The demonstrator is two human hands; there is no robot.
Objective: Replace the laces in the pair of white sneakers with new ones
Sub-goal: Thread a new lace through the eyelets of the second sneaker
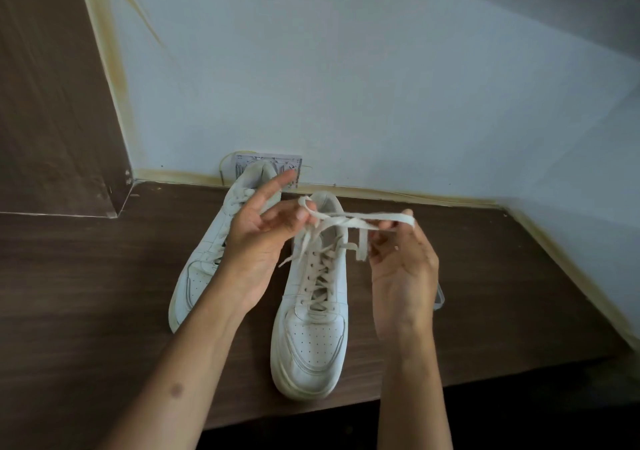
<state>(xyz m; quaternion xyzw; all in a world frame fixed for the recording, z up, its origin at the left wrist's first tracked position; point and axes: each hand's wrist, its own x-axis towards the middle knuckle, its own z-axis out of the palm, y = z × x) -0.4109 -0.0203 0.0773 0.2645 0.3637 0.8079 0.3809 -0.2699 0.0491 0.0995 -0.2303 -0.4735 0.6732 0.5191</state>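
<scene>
Two white sneakers stand on a dark wooden table, toes toward me. The right sneaker is laced with an off-white lace whose loose ends rise above its collar. My left hand pinches one part of the lace near the sneaker's heel, index finger stretched out. My right hand holds the other part, which loops over its fingers with a short end hanging down. The left sneaker lies partly behind my left forearm.
A small printed card or packet leans against the pale wall behind the sneakers. A clear plastic item peeks out beside my right wrist. The table's front edge runs just below the right sneaker's toe. A wooden panel rises at left.
</scene>
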